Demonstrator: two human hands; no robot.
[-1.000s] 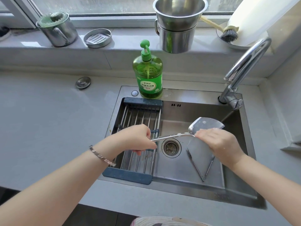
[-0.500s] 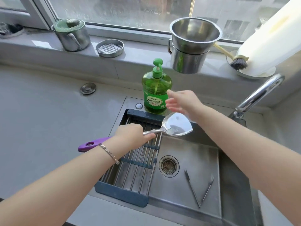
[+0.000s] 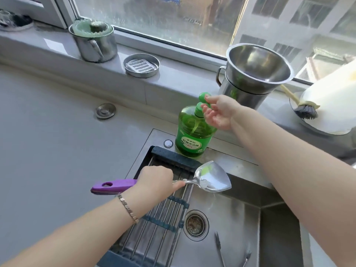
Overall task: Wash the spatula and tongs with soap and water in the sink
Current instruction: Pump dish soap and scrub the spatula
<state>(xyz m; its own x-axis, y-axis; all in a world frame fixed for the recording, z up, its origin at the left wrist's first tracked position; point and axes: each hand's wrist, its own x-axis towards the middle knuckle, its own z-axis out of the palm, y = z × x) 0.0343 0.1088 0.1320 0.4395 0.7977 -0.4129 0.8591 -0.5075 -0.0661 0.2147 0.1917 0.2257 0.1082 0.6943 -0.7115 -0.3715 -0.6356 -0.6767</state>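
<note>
My left hand (image 3: 155, 183) grips the metal spatula (image 3: 212, 179) by its purple handle, holding the blade over the steel sink (image 3: 237, 212). A green streak shows on the blade. The green soap bottle (image 3: 193, 132) stands on the sink's back rim. My right hand (image 3: 217, 111) is at its pump head, thumb on top and fingers curled under the nozzle. The metal tongs (image 3: 219, 247) lie spread apart on the sink floor at the bottom right.
A dark-framed rack of metal rods (image 3: 163, 218) spans the sink's left half. The drain (image 3: 195, 225) sits mid-sink. On the window ledge stand a lidded mug (image 3: 94, 45), a round metal dish (image 3: 141, 65), stacked steel pots (image 3: 254, 74) and a brush (image 3: 303, 109). Grey counter lies to the left.
My right hand left the spatula blade and rose to the soap bottle's pump. My left hand carried the spatula back and left, toward the bottle. The view tilted up toward the window.
</note>
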